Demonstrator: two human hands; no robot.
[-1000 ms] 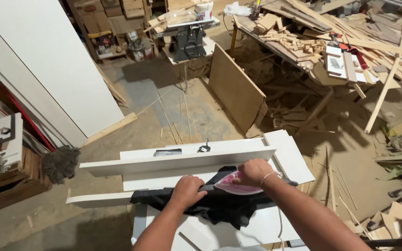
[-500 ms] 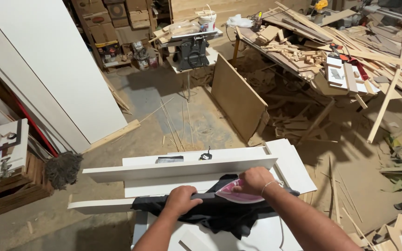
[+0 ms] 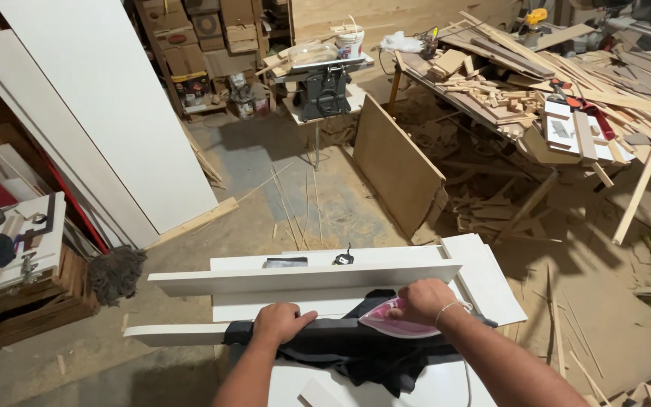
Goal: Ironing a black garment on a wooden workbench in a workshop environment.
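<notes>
My right hand (image 3: 423, 300) grips the handle of a pink clothes iron (image 3: 393, 326), which rests on a black cloth (image 3: 356, 350). That cloth is draped over the edge of a long white board (image 3: 182, 332) lying across a white work surface (image 3: 371, 388). My left hand (image 3: 279, 322) presses down on the cloth at the board's edge, left of the iron. A second long white board (image 3: 303, 277) stands on edge just beyond my hands.
White panels (image 3: 107, 113) lean on the left wall. A table saw (image 3: 325, 90) stands on the far floor. A brown board (image 3: 397, 169) leans by a bench (image 3: 536, 105) piled with wood scraps. A crate of tools (image 3: 9, 249) and a mop head (image 3: 114, 273) sit on the left.
The view has tilted slightly. My hands keep their places on the cloth and the iron, with the iron shifted a little along the board edge.
</notes>
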